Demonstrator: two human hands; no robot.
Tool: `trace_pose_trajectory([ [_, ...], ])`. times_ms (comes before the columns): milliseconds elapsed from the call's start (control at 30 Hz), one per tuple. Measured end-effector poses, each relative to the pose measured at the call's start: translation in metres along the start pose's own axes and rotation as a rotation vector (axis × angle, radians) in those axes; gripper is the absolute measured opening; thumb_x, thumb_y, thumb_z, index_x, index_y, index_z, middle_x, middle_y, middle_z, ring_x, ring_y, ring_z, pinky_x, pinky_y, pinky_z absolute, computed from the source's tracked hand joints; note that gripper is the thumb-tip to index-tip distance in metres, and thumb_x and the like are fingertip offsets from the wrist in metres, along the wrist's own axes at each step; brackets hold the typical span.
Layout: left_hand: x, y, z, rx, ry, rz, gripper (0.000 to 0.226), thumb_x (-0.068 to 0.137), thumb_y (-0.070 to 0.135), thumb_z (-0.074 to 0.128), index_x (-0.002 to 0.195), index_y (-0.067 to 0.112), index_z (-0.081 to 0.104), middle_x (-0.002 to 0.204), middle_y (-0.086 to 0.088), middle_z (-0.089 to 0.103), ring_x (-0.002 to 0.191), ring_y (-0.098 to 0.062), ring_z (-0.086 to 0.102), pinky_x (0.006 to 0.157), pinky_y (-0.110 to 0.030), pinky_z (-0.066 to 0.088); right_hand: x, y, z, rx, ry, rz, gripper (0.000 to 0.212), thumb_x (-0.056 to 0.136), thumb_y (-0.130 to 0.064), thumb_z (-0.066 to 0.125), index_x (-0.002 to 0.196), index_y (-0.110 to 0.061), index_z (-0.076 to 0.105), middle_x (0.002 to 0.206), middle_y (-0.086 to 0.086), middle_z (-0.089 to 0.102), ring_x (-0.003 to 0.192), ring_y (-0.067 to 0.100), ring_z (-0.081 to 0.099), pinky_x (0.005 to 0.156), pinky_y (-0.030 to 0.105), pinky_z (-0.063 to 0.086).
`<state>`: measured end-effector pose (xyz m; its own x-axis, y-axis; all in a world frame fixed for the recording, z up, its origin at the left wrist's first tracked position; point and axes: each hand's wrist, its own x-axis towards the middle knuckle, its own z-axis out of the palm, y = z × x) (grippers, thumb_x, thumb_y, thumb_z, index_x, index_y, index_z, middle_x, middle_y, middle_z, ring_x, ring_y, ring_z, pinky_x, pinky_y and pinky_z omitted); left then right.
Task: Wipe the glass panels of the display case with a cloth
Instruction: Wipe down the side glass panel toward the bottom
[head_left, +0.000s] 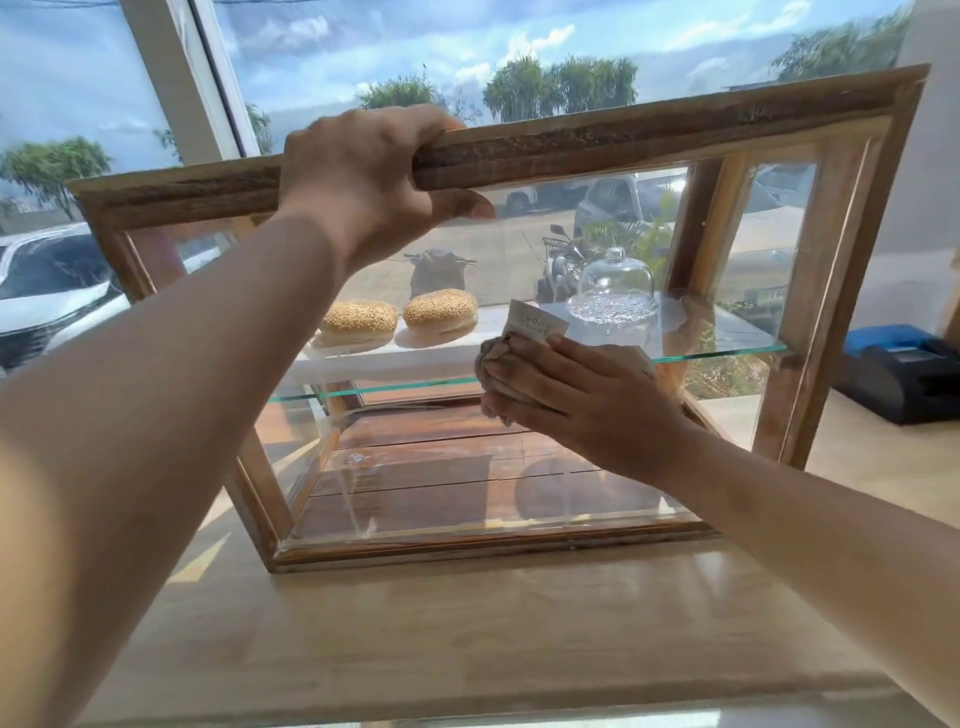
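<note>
So the rustic wood-framed glass display case sits on the pale wooden surface. Right hand presses a crumpled beige cloth flat against the case's front glass panel, mid-height; unwiped glass stretches sideways. Left hand clamps the case's rough top rail. Sesame buns sit inside.

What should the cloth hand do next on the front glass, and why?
Probably sweep the cloth down and leftward: the right hand presses it mid-pane, streaks show on the lower front glass, and the left hand steadies the top frame.
</note>
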<state>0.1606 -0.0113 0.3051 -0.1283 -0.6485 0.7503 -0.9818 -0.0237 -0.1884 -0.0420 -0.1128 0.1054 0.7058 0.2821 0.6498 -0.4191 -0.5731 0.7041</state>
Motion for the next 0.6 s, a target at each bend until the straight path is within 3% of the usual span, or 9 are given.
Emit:
trace_pose_trajectory([
  [167,0.0,0.001,0.002,0.002,0.002,-0.009,0.064,0.072,0.081,0.05,0.123,0.042,0.054,0.101,0.015,0.065,0.093,-0.016,0.06,0.071,-0.029,0.043,-0.053,-0.017,0.001,-0.015,-0.151,-0.101,0.04,0.11,-0.008,0.038,0.146,-0.022,0.051,0.154,0.004,0.043,0.144,0.028,0.037,0.118,0.042,0.03],
  [300,-0.001,0.001,0.001,0.005,0.026,0.02,0.062,0.075,0.08,0.048,0.123,0.042,0.054,0.101,0.015,0.065,0.089,-0.017,0.06,0.071,-0.03,0.045,-0.054,-0.002,-0.01,-0.035,-0.166,-0.194,0.038,0.111,-0.008,0.038,0.142,-0.021,0.055,0.151,0.004,0.048,0.14,0.03,0.043,0.114,0.045,0.039],
  [467,-0.004,0.0,0.004,0.049,0.079,0.055,0.063,0.078,0.081,0.045,0.127,0.043,0.052,0.111,0.011,0.066,0.098,-0.022,0.062,0.078,-0.032,0.044,-0.01,0.039,-0.02,-0.099,-0.068,0.046,0.042,0.105,-0.012,0.052,0.147,-0.015,0.049,0.155,0.013,0.041,0.144,0.036,0.035,0.115,0.05,0.036],
  [600,-0.004,-0.001,0.006,0.079,0.103,0.075,0.065,0.079,0.081,0.042,0.129,0.041,0.051,0.116,0.009,0.066,0.101,-0.024,0.062,0.083,-0.035,0.045,0.029,0.016,-0.009,-0.046,-0.01,0.106,0.04,0.104,-0.019,0.048,0.142,-0.015,0.055,0.152,0.012,0.046,0.143,0.035,0.038,0.114,0.049,0.038],
])
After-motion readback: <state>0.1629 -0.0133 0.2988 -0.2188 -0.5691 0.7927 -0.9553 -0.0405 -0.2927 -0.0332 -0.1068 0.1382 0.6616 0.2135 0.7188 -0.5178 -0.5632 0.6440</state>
